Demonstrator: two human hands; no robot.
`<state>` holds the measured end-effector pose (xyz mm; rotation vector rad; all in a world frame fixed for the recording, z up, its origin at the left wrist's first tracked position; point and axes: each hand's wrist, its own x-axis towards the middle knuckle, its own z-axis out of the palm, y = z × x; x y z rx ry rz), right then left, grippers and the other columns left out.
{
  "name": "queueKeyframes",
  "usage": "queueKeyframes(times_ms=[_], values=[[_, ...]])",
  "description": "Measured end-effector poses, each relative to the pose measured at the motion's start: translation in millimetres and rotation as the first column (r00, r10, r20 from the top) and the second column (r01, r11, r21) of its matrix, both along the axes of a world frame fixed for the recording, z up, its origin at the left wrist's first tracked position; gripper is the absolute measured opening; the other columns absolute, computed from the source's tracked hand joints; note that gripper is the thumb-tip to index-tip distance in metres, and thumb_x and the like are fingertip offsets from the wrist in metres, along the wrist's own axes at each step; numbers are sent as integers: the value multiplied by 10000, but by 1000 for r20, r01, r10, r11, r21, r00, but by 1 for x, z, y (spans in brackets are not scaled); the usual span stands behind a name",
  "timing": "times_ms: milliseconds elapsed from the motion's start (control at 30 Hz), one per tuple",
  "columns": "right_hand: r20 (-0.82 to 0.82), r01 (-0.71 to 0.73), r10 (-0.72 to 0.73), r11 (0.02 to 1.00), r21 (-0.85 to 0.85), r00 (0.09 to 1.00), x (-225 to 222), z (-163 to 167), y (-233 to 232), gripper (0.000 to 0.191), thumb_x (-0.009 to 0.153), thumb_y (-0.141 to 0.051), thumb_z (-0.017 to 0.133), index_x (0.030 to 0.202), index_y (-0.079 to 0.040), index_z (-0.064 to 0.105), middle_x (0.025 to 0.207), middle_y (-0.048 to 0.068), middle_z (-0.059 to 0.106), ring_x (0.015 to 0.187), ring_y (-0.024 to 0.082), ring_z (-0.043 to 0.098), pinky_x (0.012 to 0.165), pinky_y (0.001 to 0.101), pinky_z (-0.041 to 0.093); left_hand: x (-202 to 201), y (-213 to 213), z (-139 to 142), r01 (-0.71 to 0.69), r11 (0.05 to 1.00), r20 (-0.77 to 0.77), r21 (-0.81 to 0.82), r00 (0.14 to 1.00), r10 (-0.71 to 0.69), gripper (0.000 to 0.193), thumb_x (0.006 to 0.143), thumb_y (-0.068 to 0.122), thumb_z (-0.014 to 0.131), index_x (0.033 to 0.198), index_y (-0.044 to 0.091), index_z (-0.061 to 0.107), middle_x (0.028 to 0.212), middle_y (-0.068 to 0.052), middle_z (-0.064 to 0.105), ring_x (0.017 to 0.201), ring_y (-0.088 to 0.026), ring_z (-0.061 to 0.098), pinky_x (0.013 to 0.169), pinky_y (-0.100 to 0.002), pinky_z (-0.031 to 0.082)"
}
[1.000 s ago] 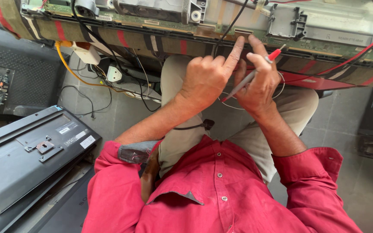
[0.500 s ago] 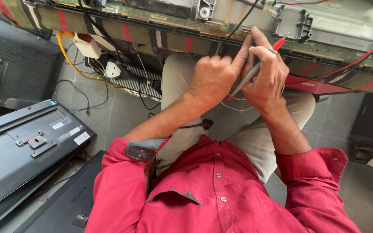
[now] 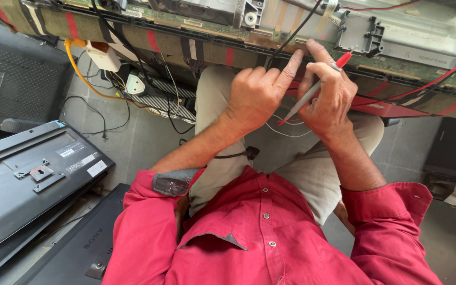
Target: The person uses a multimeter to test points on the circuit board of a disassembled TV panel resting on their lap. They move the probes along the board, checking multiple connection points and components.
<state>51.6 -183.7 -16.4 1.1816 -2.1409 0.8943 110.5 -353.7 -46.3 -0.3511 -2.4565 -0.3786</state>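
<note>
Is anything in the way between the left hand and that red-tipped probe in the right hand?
Nothing visible. The left hand sits right beside the right hand, which grips the probe; only a narrow open gap separates them at the panel edge.

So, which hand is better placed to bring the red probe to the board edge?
Probably the right hand: it already holds the red-tipped probe, close to the board edge. The left hand holds no tool; its index finger only rests at that edge.

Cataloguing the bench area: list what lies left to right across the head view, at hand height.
Black perforated panel → white adapter on the yellow cable → left hand → right hand holding a grey probe → red wire.
</note>
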Motion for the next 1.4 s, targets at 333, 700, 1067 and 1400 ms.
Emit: queueKeyframes(times_ms=[333,700,1067,1400], values=[[-124,16,9,981,195,992,-7,6,9,296,898,69,741,1094,-14,536,1353,278,665,955,368,737,692,395,587,1,0,3,2,1000,24,17,1000,-3,633,949,156,689,1541,59,485,738,3,514,662,-197,555,599,-365,461],[-73,-59,65,995,79,995,0,-1,30,400,879,111,747,1198,-2,535,1382,310,639,860,330,717,680,390,575,4,-2,8,-33,998,4,55,999,33,602,995,173,717,1546,103,485,714,4,514,638,-198,555,595,-373,454],[-8,-38,38,999,33,999,4,-4,27,377,901,115,730,1193,-20,534,1371,268,653,897,358,712,750,405,584,4,-8,25,-107,993,32,49,994,105,547,1034,226,733,1517,86,518,698,0,547,612,-198,560,579,-374,447],[-43,-50,49,998,-30,998,20,31,8,232,982,87,777,1129,12,614,1003,137,718,810,305,708,697,391,557,31,-25,34,-1,913,-93,408,995,43,261,1022,136,748,1265,71,680,850,-68,698,684,-226,659,622,-360,506]])
